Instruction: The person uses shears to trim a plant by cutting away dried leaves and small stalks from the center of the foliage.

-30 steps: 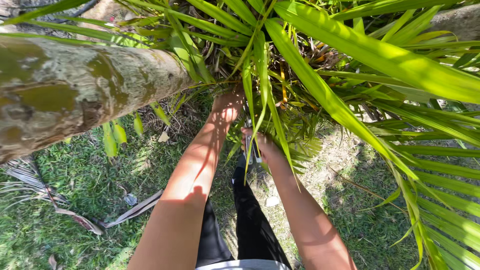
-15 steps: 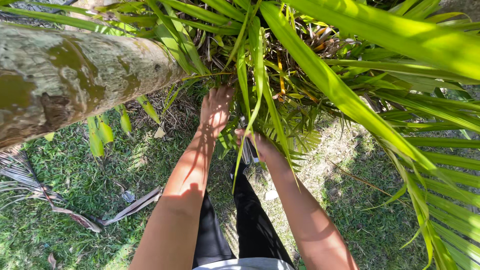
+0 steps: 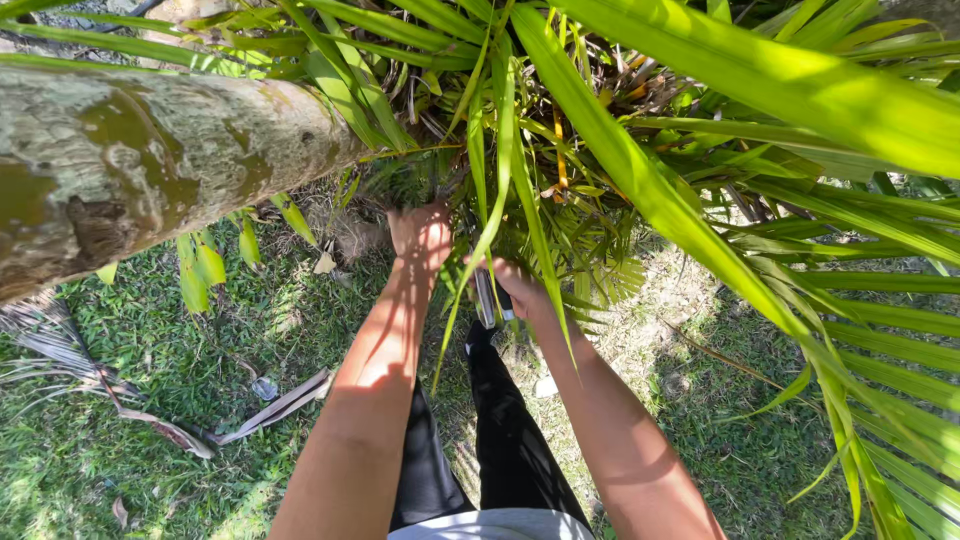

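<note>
While both arms reach up and forward into the palm crown, the scene lists as follows.

Left hand: left hand [image 3: 420, 236], raised highest, fingers curled among the green leaflets at the base of the fronds; whether they close on one stem or only press into the tuft cannot be told, since leaves hide the fingertips.

Right hand: right hand [image 3: 517, 288], lower and just to the right of the left, fingers wrapped round a dark-handled cutting tool [image 3: 490, 300]; a firm grip on the handle.

Tool: long axis runs near vertical in the head view, from the right fist downward toward the person's body; grey metal shows just below the fist. Which end is the blade cannot be told.

Frond cluster: frond cluster [image 3: 520, 150], directly above and ahead of both hands; leaflets hang down between the two wrists, one narrow leaflet [image 3: 480, 250] crossing in front of the right hand.

Key relation: the stems lie beyond the fingertips, upward in the picture; the left hand is nearer to them, touching; the tool hand sits just beside and below.

Trunk: mottled grey trunk [image 3: 150, 160], lying slantwise across the upper left, well clear of the right hand.

Ground: grass [image 3: 150, 400] with dry fallen fronds [image 3: 270, 410] at left.

Legs: dark trousers [image 3: 500, 440] between the forearms.
</note>
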